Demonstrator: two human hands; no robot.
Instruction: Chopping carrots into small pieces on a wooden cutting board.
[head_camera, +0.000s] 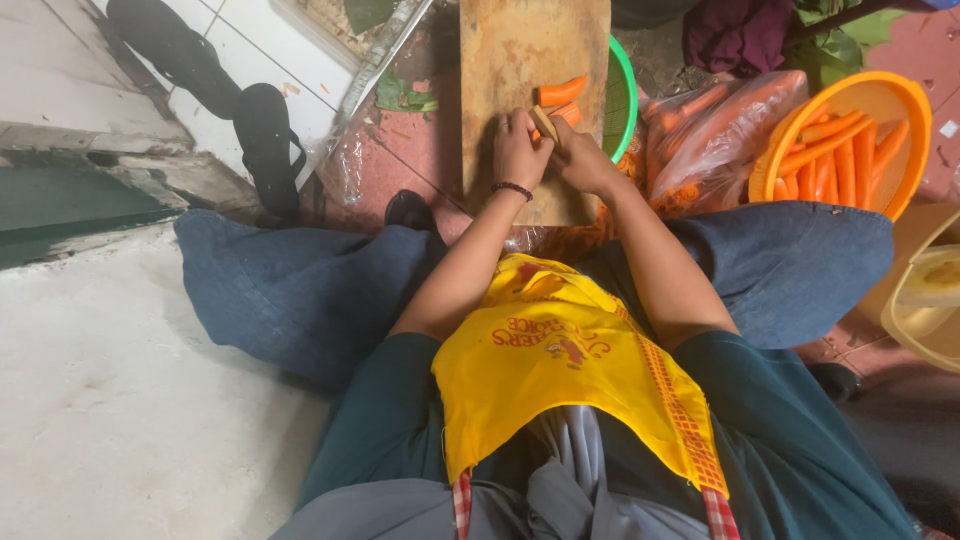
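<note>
Landmark = wooden cutting board (520, 50), long axis running straight away from me, near end between my knees. Right of the board: orange plastic basket (905, 100) full of peeled carrots, well apart; between it and the board a clear plastic bag (720, 120) of more carrots. A green basin (625, 90) peeks out from under the board's right edge. Left of the board, well apart: pair of black sandals (265, 130) on white tile. On the board, mid-length toward the right edge: carrot piece (560, 92), long axis roughly across the board, slightly tilted, far end pointing right. A second piece sits just beside it, nearer me, partly hidden by my hands. My left hand (518, 150) is curled closed over the work near the board's middle; can't tell exactly what's under it. My right hand (585, 160) is wrapped around a pale wooden handle (545, 122), probably a knife; blade not visible, so can't confirm. Hands touching each other. Judgement: mid-cut, slicing carrot into short lengths. Next move likely needs the carrot pinned flat, left fingertips tucked back from the blade line, and a straight downward stroke across the carrot's long axis
</note>
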